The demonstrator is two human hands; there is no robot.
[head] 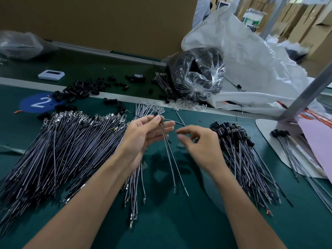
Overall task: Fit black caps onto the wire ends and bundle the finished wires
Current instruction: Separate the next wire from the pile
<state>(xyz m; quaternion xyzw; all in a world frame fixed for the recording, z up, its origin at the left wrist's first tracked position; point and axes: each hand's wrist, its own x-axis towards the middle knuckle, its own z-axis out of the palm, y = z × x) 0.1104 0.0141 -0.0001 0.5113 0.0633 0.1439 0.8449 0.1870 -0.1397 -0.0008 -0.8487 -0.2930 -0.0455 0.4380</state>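
Observation:
My left hand (143, 133) pinches a black cap (156, 115) between thumb and fingertips, with a wire pair (170, 159) hanging from it down toward the green table. My right hand (199, 141) hovers just right of that wire, fingers loosely curled, holding nothing I can make out. A large pile of uncapped wires (59, 150) lies to the left. A heap of capped wires (239, 150) lies to the right. Loose black caps (80, 90) are scattered at the back left.
A smaller bunch of wires (136, 186) lies under my left forearm. A clear bag of black parts (195, 74) and a big white sack (251, 69) stand at the back right. A white device (51, 74), a tape roll (138, 77) and a blue "2" sticker (36, 103) are at the back.

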